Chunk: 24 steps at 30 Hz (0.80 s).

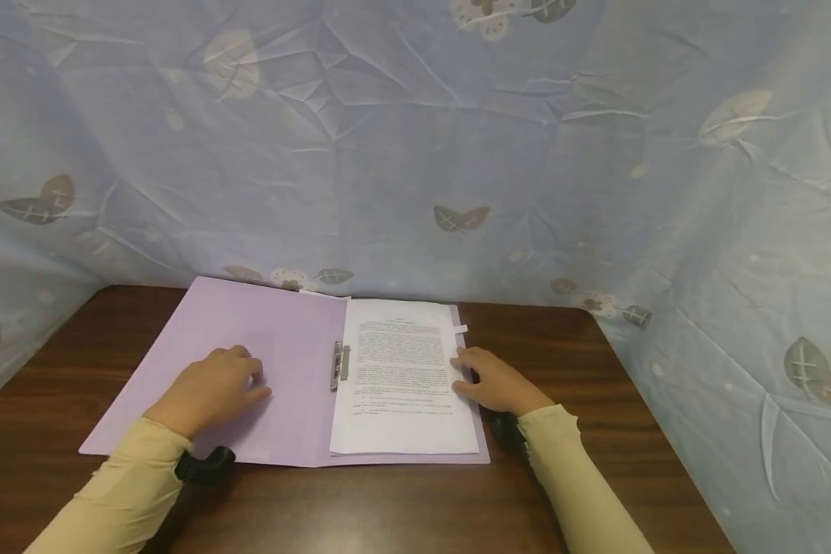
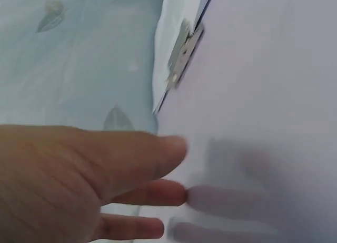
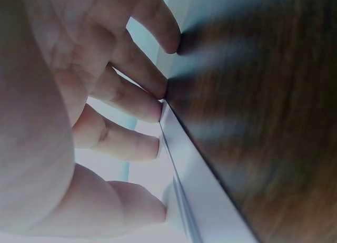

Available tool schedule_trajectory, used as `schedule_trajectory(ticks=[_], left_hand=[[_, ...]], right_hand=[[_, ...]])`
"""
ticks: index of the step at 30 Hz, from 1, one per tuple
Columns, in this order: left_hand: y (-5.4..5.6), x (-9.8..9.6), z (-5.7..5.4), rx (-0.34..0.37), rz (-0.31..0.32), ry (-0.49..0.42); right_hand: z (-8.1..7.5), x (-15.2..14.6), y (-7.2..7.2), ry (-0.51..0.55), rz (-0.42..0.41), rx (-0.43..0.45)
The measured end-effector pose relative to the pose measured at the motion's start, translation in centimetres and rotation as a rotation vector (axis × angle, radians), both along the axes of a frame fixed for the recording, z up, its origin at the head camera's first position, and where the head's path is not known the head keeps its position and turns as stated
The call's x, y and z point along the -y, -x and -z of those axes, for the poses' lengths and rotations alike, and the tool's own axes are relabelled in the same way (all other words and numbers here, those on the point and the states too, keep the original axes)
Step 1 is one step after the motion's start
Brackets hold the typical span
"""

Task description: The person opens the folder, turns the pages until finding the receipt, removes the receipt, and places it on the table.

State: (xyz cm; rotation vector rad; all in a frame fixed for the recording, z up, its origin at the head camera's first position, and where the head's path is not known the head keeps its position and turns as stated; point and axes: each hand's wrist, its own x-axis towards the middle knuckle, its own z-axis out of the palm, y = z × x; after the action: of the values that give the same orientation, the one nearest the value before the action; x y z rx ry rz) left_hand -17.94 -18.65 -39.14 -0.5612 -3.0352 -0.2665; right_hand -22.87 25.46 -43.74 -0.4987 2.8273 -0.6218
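Note:
A lilac folder (image 1: 284, 331) lies opened flat on the table, its metal clip (image 1: 336, 368) near the spine. Printed sheets (image 1: 405, 435) rest on its right half, beside the clip. My left hand (image 1: 215, 388) is over the bare left cover, fingers loosely bent and holding nothing; its shadow falls on the lilac surface in the left wrist view. At the right edge of the sheets is my right hand (image 1: 498, 381). Its thumb and some fingertips touch the paper and folder edge, while the outer fingers reach onto the wood in the right wrist view.
The dark wooden table (image 1: 388, 508) extends in front of the folder and to both sides. A patterned cloth (image 1: 388, 169) hangs behind the table and along its sides. A small white tab (image 1: 460, 329) sticks out at the right edge of the sheets.

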Motion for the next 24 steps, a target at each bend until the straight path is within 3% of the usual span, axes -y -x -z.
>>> schedule_trajectory(ticks=[7,12,17,24], left_hand=[[1.4,-3.6,1.1,-0.017,0.01,-0.044],[1.8,-5.5,1.9,0.043,-0.017,-0.067],[2.0,-6.2,2.3,0.086,-0.044,-0.082],[1.3,-6.8,2.5,0.109,-0.029,-0.042]], right_hand=[[0.0,0.1,0.1,-0.014,0.013,-0.007],[0.1,0.2,0.0,-0.018,0.013,-0.005],[-0.1,0.2,-0.2,-0.01,0.018,-0.003],[-0.1,0.3,-0.2,-0.015,0.028,0.014]])
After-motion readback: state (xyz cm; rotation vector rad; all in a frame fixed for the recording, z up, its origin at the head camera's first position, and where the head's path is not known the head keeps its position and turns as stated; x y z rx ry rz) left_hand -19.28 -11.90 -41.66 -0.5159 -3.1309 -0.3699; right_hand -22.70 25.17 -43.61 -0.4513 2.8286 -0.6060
